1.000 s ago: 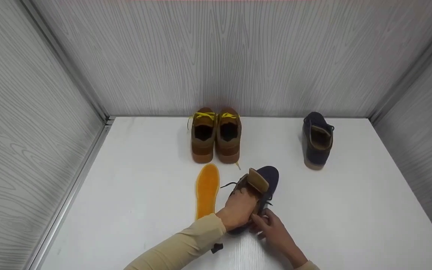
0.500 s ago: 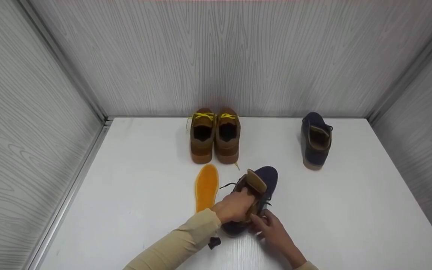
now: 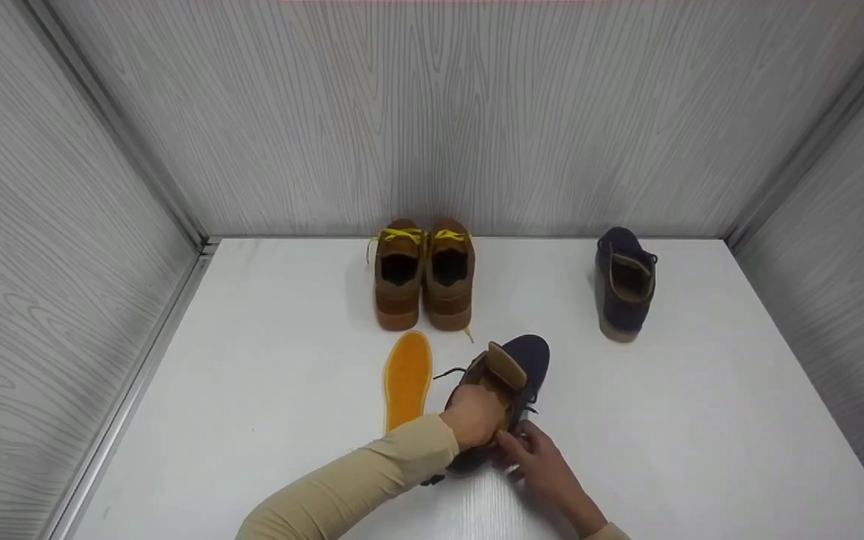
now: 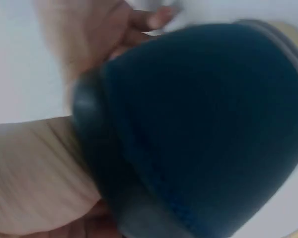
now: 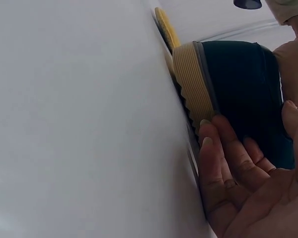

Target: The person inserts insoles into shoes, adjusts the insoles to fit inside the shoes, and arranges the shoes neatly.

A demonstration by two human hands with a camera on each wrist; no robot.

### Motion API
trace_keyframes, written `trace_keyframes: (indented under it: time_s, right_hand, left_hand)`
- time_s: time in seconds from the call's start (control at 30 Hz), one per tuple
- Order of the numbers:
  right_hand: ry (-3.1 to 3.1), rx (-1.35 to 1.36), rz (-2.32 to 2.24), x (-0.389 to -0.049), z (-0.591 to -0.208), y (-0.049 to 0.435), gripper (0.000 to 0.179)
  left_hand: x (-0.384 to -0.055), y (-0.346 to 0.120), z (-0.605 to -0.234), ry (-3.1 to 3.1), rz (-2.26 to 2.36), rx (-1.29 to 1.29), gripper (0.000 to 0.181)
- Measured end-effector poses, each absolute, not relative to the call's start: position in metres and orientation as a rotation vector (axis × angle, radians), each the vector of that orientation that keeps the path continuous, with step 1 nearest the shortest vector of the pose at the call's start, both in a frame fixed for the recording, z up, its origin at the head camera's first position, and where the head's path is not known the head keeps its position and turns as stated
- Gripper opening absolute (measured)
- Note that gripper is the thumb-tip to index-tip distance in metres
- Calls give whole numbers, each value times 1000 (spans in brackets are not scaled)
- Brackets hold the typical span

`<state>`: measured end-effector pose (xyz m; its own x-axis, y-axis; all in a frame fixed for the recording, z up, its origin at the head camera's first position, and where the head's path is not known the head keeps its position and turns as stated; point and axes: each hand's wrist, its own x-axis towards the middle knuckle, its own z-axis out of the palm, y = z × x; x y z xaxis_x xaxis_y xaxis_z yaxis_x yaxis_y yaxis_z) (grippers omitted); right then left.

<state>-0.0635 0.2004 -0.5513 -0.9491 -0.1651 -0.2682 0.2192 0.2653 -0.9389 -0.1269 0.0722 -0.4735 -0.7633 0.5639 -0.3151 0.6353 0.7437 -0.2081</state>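
A navy lace-up shoe (image 3: 533, 360) lies angled in front of me, its tan tongue (image 3: 507, 366) folded up. My left hand (image 3: 473, 416) reaches into the shoe's opening; its fingers are hidden inside. At the heel end, my right hand (image 3: 544, 469) grips the rim. In the right wrist view its thumb rests at the collar, with the fingers (image 5: 238, 158) against the shoe's side and ribbed tan sole (image 5: 193, 74). The navy heel (image 4: 203, 124) fills the left wrist view. Left of the shoe lies an orange insole (image 3: 407, 375), its lower end covered by my sleeve.
Two brown shoes (image 3: 449, 289) with yellow laces stand side by side near the back wall. Another navy shoe (image 3: 627, 289) stands at the back right. Wood-patterned panels (image 3: 432, 112) enclose the white table (image 3: 702, 420). A small dark object (image 3: 432, 480) shows beneath my left sleeve.
My left hand has shifted slightly to the right over the shoe's opening, its wrist closer to the heel. My right hand keeps its grip. The whole head view has drifted a little.
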Motion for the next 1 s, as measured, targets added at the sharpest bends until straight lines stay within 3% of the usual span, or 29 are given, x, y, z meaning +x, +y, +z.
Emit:
trace_keyframes:
  time_s: [0.17, 0.53, 0.9, 0.93, 1.0]
  right_hand:
    - [2250, 42, -1740, -64, -549, 199, 48]
    - [2510, 69, -1626, -73, -539, 206, 31]
    - [2874, 141, -1433, -80, -516, 205, 41]
    - [2940, 104, -1395, -84, -510, 204, 42]
    - [3053, 12, -1288, -92, -500, 200, 46]
  left_hand:
    - [-124, 72, -468, 2745, -483, 930, 17]
    - [-135, 52, -468, 2639, 134, 871, 16]
    - [-122, 23, -462, 2825, 628, 788, 10]
    - [-125, 20, -460, 2859, 693, 774, 11]
    - [-134, 14, -458, 2925, 780, 728, 28]
